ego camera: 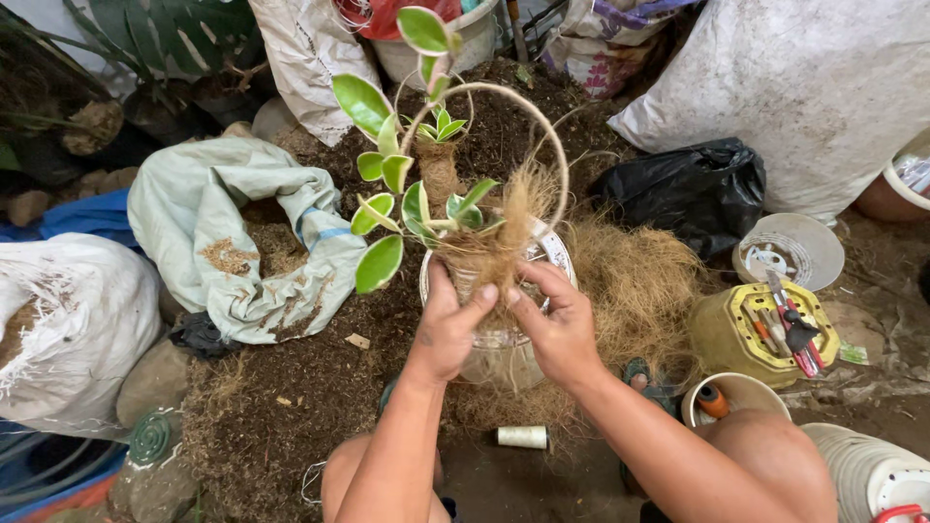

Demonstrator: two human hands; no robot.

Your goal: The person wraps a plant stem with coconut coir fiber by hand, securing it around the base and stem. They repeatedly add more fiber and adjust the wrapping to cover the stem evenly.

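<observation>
I see my left hand and right hand both closed on fibre atop the pot between them. Ground is loose soil; sacks left of the hands, a tool tub right, thread spool below.

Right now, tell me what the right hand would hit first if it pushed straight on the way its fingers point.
The right hand points up-left at the tuft of coconut fibre it already pinches; beyond that, probably the left hand, whose fingertips sit just opposite. Depth is uncertain.
</observation>
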